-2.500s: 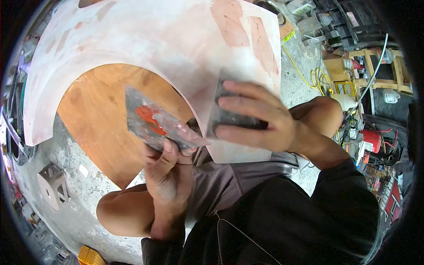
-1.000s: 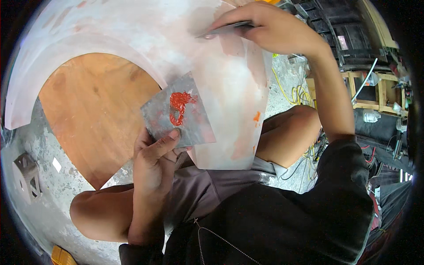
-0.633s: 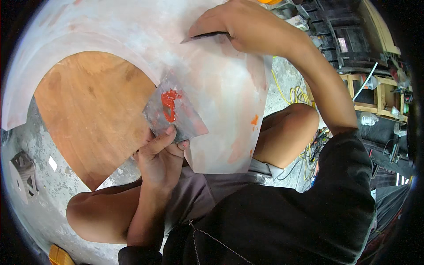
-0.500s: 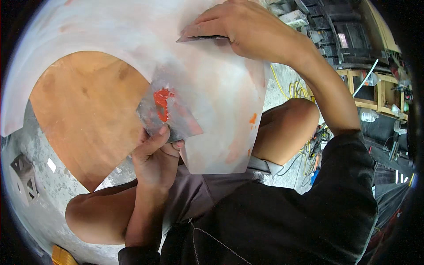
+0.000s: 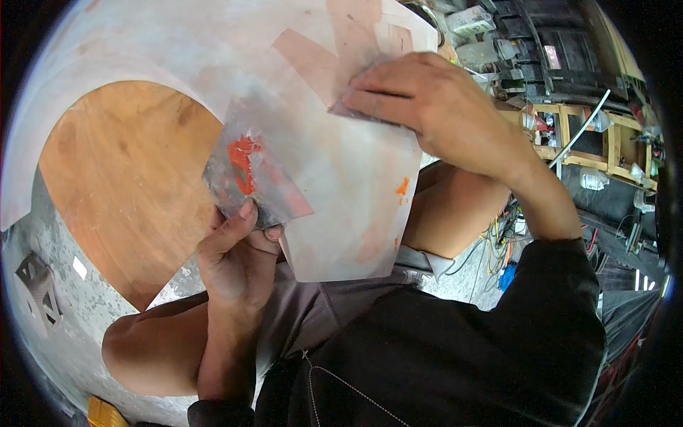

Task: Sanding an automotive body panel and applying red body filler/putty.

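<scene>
My left hand [image 5: 238, 260] is closed on the lower edge of a flat grey mixing plate [image 5: 267, 196], thumb on top. A smear of red-orange paste [image 5: 244, 162] lies on the plate. The plate is in front of a large whitish curved panel [image 5: 348, 213], which has pinkish patches and a rounded cutout. My right hand [image 5: 427, 107] is closed on a thin, dark-edged spreader [image 5: 348, 111], mostly hidden under the fingers, with its edge at the panel's surface. Flat pinkish-brown patches [image 5: 309, 60] show beside those fingers. An orange spot [image 5: 403, 186] marks the panel's right side.
A brown board [image 5: 128, 185] shows through the cutout. My bent legs [image 5: 153, 352] flank the panel's lower end. At right are a wooden frame [image 5: 569, 132], a white stick [image 5: 580, 128] and tangled cables [image 5: 498, 242]. A grey slotted piece [image 5: 39, 285] rests on the floor at left.
My right hand has moved right and down with the spreader. Pinkish-brown patches now show near where it was. The plate in my left hand sits slightly further left in view.
</scene>
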### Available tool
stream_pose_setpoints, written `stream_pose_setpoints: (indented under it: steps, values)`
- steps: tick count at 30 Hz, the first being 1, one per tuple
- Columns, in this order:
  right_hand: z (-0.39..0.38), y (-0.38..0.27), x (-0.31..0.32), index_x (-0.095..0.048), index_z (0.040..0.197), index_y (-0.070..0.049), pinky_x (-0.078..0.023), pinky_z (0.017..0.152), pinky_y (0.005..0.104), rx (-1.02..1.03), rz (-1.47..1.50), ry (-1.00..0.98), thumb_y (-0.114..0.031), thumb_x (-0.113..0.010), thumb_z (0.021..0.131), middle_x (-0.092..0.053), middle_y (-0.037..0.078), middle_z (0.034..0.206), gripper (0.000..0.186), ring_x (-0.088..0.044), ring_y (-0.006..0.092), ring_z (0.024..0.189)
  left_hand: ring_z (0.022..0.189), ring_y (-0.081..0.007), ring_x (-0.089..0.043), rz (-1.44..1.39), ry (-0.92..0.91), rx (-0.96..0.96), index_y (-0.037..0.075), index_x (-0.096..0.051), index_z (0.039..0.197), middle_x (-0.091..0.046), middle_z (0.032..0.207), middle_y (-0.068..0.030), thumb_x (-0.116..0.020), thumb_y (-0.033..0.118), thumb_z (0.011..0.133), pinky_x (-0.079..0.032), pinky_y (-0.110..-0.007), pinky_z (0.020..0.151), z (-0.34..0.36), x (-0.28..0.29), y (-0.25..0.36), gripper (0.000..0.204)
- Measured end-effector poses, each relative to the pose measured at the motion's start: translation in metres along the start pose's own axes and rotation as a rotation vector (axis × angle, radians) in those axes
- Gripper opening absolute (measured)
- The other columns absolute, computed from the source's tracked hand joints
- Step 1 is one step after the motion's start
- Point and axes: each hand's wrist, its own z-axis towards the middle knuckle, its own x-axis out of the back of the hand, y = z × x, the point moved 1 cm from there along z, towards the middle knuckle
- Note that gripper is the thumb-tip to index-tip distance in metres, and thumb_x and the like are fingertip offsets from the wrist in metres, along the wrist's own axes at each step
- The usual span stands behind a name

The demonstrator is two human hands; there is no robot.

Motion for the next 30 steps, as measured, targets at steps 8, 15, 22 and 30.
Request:
stream_pose_setpoints:
  steps: [8,15,22,30]
  values:
    - [-0.051,-0.03,-0.013,-0.066,0.114,-0.013,-0.044,0.097,0.0366,-0.066,-0.026,0.016,-0.008,-0.053,0.08,-0.065,0.003,0.113,0.037,-0.06,0.0204,0.111,0.095,-0.0167,-0.06,-0.002,-0.035,0.018,0.005,-0.05,0.129,-0.062,0.116,-0.0055,-0.054,0.0,0.089,-0.048,-0.031,0.072,0.0,-0.001,0.0,0.041]
    - [-0.078,-0.051,0.002,-0.065,0.115,-0.017,-0.043,0.099,0.0394,-0.128,0.025,-0.097,-0.017,-0.055,0.083,-0.065,0.002,0.117,0.034,-0.059,0.0191,0.114,0.108,-0.0194,-0.06,0.008,-0.103,-0.001,0.0,-0.046,0.134,-0.06,0.126,-0.0102,-0.053,0.001,0.087,-0.053,-0.029,0.078,-0.002,-0.007,0.003,0.047]
    - [-0.045,-0.091,0.005,-0.067,0.119,-0.026,-0.038,0.104,0.0595,0.132,0.561,0.602,-0.024,-0.066,0.083,-0.062,0.004,0.126,0.036,-0.057,0.0327,0.121,0.114,-0.0241,-0.059,0.115,-0.153,-0.173,-0.001,-0.044,0.134,-0.058,0.129,-0.0145,-0.053,0.0,0.09,-0.052,-0.038,0.09,-0.016,-0.022,0.013,0.045]
    - [-0.001,-0.117,-0.029,-0.061,0.126,-0.03,-0.041,0.099,0.0626,0.327,0.301,0.759,-0.025,-0.062,0.09,-0.056,-0.001,0.133,0.037,-0.056,0.0308,0.122,0.115,-0.025,-0.057,0.264,-0.101,-0.195,0.001,-0.041,0.136,-0.056,0.128,-0.0161,-0.051,0.009,0.098,-0.045,-0.04,0.1,-0.039,-0.021,0.014,0.04]
